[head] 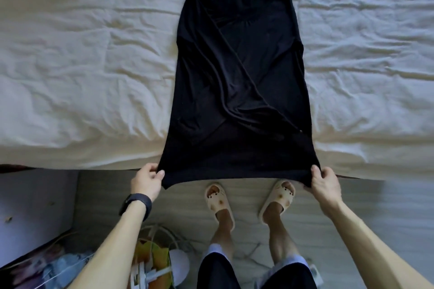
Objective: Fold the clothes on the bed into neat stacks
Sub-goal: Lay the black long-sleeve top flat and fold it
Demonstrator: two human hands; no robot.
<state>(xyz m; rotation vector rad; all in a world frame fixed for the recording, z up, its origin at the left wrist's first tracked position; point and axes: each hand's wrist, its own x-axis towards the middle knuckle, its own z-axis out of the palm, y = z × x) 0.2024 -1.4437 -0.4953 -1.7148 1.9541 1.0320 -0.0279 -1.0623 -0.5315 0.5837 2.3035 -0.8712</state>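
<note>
My left hand and right hand gripped the black shirt by its hem, past the edge of the bed, which spread wide either side; sleeves lay folded inward.

The bed runs past the top and side edges. The left hand and right hand hide fingertips behind the hem of the black garment. Blurred floor clutter is cropped by the bottom edge.
</note>
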